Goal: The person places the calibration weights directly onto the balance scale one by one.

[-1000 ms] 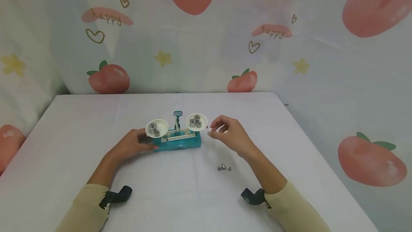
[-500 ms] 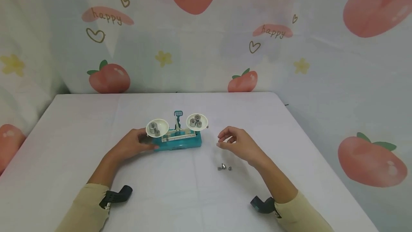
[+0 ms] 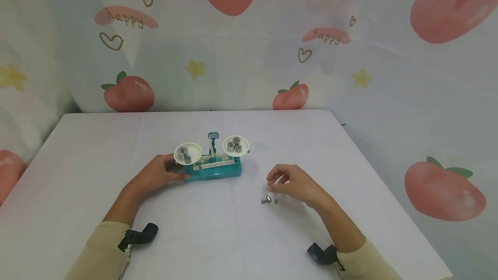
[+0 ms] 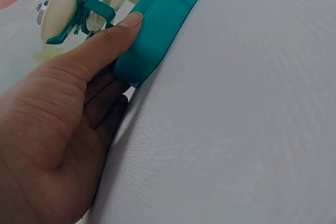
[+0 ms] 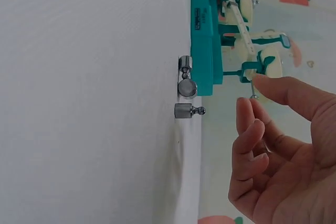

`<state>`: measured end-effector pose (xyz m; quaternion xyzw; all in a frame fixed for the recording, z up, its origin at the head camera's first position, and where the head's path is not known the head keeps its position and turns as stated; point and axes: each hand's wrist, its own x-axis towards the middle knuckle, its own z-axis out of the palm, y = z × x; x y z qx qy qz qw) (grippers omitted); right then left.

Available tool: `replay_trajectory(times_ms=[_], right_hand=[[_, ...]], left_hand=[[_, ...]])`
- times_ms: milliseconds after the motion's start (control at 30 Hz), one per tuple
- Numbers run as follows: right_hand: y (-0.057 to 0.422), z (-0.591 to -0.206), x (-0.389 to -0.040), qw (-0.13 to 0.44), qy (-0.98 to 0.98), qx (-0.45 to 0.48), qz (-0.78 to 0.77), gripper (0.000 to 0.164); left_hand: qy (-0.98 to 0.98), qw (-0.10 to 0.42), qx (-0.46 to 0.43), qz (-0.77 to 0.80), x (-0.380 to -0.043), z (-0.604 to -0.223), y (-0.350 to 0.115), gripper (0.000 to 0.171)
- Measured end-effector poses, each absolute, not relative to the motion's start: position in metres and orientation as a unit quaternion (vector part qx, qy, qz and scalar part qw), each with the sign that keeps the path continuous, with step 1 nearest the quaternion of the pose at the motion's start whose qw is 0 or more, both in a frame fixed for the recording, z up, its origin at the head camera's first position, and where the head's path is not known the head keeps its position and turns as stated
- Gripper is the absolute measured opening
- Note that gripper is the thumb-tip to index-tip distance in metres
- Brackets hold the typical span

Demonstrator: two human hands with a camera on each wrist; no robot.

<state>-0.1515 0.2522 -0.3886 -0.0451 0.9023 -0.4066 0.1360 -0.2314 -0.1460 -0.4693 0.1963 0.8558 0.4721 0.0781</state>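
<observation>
A teal balance scale (image 3: 219,173) with two white pans stands on the white table. My left hand (image 3: 158,172) grips the left end of its base, thumb (image 4: 131,20) on the front face and fingers round the end. Metal weights (image 3: 182,154) sit in the left pan and several weights (image 3: 234,145) in the right pan. My right hand (image 3: 293,182) hovers just above and behind three small metal weights (image 3: 267,199) on the table, fingers loosely bent and nothing between them. In the right wrist view, one weight (image 5: 184,111) lies on its side.
A white cloth covers the table (image 3: 186,237). Behind it hangs a fruit-patterned backdrop (image 3: 241,55). Black wrist cameras (image 3: 142,233) are strapped to both sleeves.
My right hand has moved away from the right pan, down and to the right, toward the loose weights. My left hand has kept its grip on the scale's base.
</observation>
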Motion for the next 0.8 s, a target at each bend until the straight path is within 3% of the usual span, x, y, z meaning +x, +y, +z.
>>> replay_trajectory(times_ms=[400,800], right_hand=[[0.270,-0.400,-0.150,0.179,0.889,-0.088,-0.412,0.027],[0.276,-0.410,-0.152,0.202,0.892,-0.111,-0.389,0.025]], left_hand=[[0.856,0.082,0.188,0.475,-0.230,-0.468,-0.148,0.066],[0.855,0.086,0.190,0.474,-0.231,-0.469,-0.148,0.067]])
